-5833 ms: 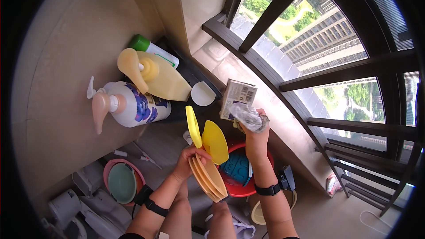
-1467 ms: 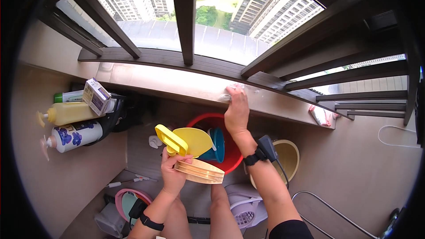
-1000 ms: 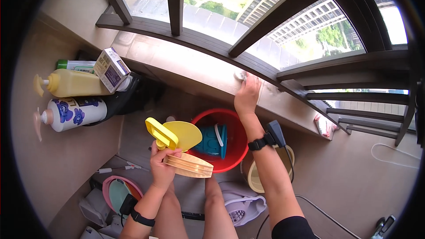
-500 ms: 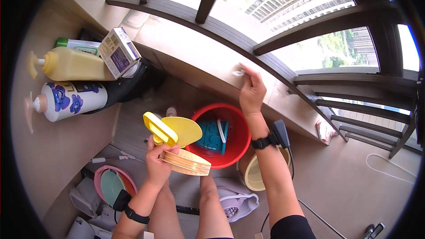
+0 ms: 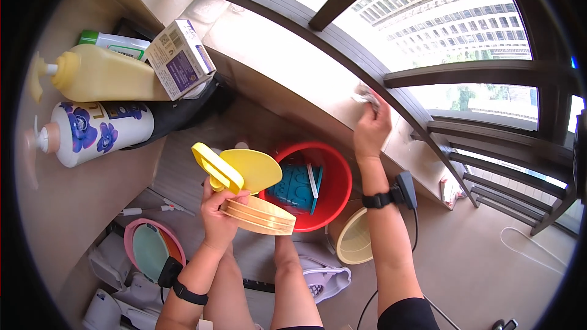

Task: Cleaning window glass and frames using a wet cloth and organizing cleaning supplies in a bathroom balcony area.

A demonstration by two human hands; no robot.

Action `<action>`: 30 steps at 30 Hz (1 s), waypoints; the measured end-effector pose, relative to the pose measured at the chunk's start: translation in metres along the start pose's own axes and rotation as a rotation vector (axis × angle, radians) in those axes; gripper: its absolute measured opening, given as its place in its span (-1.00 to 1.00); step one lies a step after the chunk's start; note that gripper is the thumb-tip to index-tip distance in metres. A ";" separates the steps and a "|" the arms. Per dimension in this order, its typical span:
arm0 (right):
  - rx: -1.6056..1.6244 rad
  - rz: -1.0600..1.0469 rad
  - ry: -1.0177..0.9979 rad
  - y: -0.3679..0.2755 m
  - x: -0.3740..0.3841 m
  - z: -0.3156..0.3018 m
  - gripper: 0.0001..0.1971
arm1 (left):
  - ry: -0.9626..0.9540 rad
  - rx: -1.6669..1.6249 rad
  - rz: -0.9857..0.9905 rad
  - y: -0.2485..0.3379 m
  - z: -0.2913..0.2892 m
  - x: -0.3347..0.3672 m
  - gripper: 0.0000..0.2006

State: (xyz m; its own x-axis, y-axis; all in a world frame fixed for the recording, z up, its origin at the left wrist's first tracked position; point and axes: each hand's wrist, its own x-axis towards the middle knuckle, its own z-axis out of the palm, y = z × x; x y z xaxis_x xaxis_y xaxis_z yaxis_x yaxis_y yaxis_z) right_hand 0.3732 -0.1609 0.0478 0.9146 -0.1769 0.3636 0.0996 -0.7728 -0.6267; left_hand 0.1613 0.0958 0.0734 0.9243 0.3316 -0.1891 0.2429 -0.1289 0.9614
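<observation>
My left hand [image 5: 220,223] is closed around a ribbed, pale yellow round tub [image 5: 260,215]. A bright yellow, lid-like disc [image 5: 252,170] stands up above it, with a thick yellow looped piece [image 5: 217,168] beside it; how these parts join is hidden by my fingers. My right hand [image 5: 373,125] is raised over the pale window ledge [image 5: 318,73], its fingertips pinching a small crumpled whitish piece [image 5: 365,93]. Between and below my hands stands a red bucket [image 5: 339,201]. Inside it lies a teal plastic item [image 5: 290,186] with a white handle.
Left of me are a yellow pump bottle [image 5: 104,73], a white floral pump bottle [image 5: 104,131], a green-capped tube [image 5: 113,43] and a purple-and-white carton [image 5: 180,61]. Beige bucket [image 5: 358,241], lilac basin [image 5: 327,278] and pink basin [image 5: 130,238] surround my legs. Dark window bars [image 5: 465,73] border the ledge.
The view has turned slightly, so the ledge and bottles sit differently in it. My right hand appears farther right, still pinching the whitish piece. My left hand keeps its hold on the tub.
</observation>
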 end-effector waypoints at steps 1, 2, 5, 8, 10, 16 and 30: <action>-0.171 -0.060 0.128 0.024 0.000 -0.016 -0.83 | -0.021 -0.029 0.025 0.002 0.000 0.001 -0.88; -0.289 0.051 0.171 0.037 -0.003 -0.036 -0.83 | -0.026 -0.020 0.032 -0.001 -0.004 0.000 -0.86; -0.407 0.126 0.246 0.055 -0.004 -0.038 -0.84 | 0.003 0.003 0.052 -0.008 -0.009 0.002 -0.87; -0.227 0.275 0.178 0.012 0.005 0.010 -0.85 | 0.022 0.037 0.020 -0.010 -0.010 0.002 -0.87; -0.158 0.177 0.026 -0.033 0.012 0.063 -0.83 | 0.023 0.017 0.015 -0.008 -0.003 0.003 -0.87; 0.357 -0.121 -0.264 -0.110 0.010 0.093 -0.69 | -0.012 -0.120 0.025 0.003 -0.005 0.003 -0.85; 0.010 0.107 -0.167 -0.120 0.015 0.117 -0.77 | 0.019 -0.086 0.039 -0.009 -0.028 0.001 -0.83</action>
State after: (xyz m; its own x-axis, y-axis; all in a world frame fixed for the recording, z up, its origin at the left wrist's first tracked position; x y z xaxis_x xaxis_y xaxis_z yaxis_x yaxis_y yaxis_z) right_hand 0.4209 0.0005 0.0475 0.9723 -0.1541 0.1757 0.0010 -0.7489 -0.6627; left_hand 0.1523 0.1233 0.0696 0.9266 0.3458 -0.1477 0.1797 -0.0621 0.9818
